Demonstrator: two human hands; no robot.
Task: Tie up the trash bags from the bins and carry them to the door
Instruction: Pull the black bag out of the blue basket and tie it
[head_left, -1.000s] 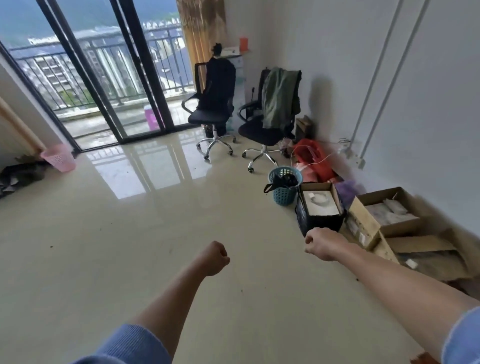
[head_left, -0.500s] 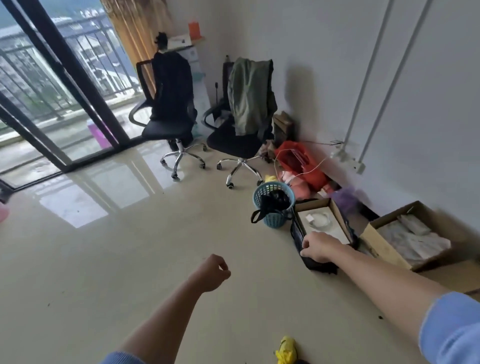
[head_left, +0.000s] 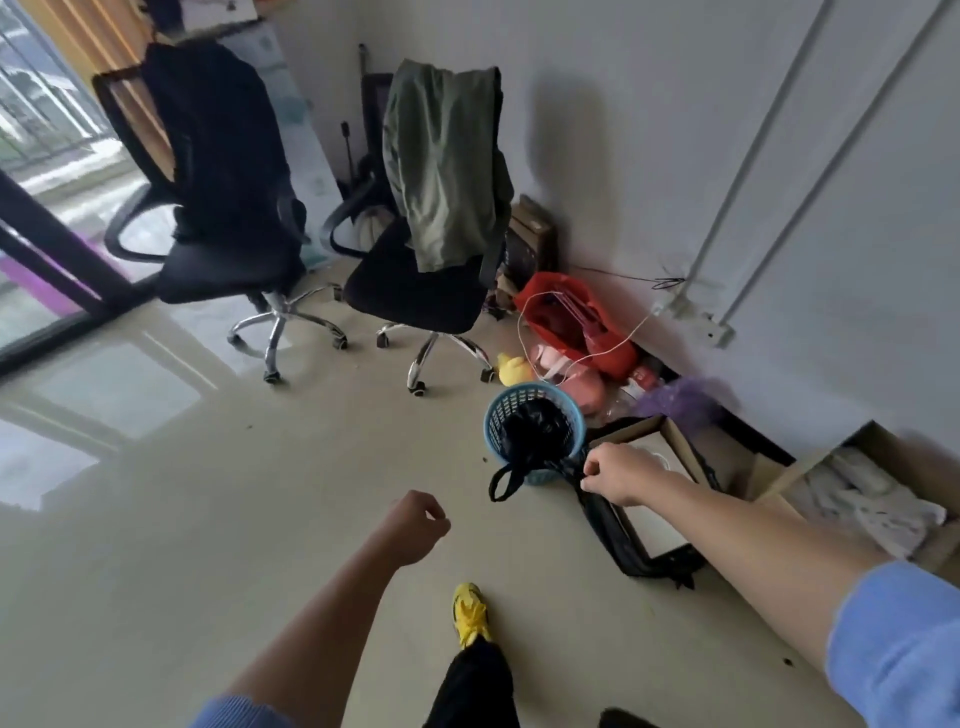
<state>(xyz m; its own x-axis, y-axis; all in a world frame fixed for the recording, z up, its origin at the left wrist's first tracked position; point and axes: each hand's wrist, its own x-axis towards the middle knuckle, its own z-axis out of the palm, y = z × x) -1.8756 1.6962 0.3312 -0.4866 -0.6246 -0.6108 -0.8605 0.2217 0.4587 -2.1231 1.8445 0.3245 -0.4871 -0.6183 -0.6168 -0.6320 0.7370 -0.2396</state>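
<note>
Sitting in the blue bin at centre-right of the frame: the black trash bag, not tied and not lifted out. One handle loop droops over the bin's near rim toward the floor. The other handle runs right, to the right hand.

Right hand is curled, fingers pinched at that second handle just beside the bin rim. Looks like contact, but motion blur there means I can't confirm an actual grip. Left hand is a loose fist in lower centre, holding nothing, well apart from the bin.

Progress, as I read it: at the very start. Left to do: gather both handles, knot them, pull the bag out, carry it to the door. Any other bins are out of view here, and so is the door.

Around it: open cardboard box with dark edging just right of the bin, under the right forearm. Red bag and pink clutter behind, along the wall. Two black office chairs upper centre and upper left, a green garment draped over the nearer one. A foot in a yellow shoe is planted at bottom centre.
</note>
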